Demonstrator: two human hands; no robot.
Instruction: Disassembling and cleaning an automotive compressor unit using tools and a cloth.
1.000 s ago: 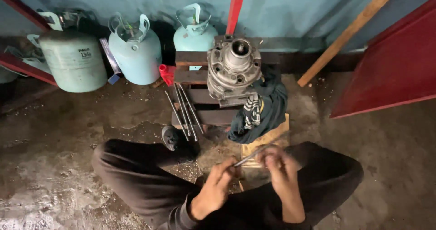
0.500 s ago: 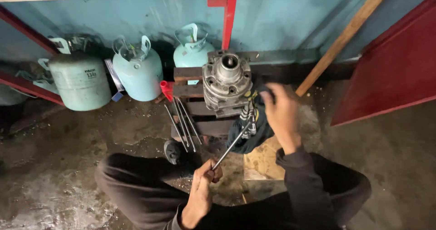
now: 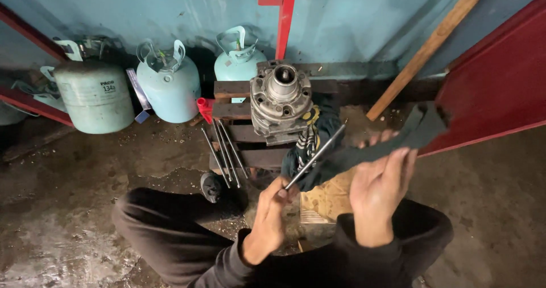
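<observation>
Nearest the camera, dark-trousered knees are seen bent over a stained concrete floor [image 3: 85, 220]. The left hand [image 3: 272, 217] is closed in a pinching grip on the lower end of a thin metal rod [image 3: 315, 156], which is tilted up and to the right toward the rag. The right hand [image 3: 380, 194] is raised beside it, its grip closed on one end of a dark rag [image 3: 392, 143] that is stretched out to the right in a blurred band. Half a second earlier this hand was stretched forward to the cloth heap beside the metal housing; it has since been drawn back toward the body with the rag pulled out. The rod has been kept in the left hand throughout. Just beyond the hands, three more thin rods [image 3: 224, 151] are laid side by side on a low stand of dark wooden slats [image 3: 239, 89]. A round grey metal housing [image 3: 281, 97] with a central shaft is set upright on the slats, and a dark patterned cloth [image 3: 310, 143] is draped against it. Farthest off, three pale green gas cylinders [image 3: 168, 86] are stood against a blue wall [image 3: 352, 21], a wooden plank [image 3: 426, 46] is leaned there, and a red panel [image 3: 495, 72] is seen at the right.
</observation>
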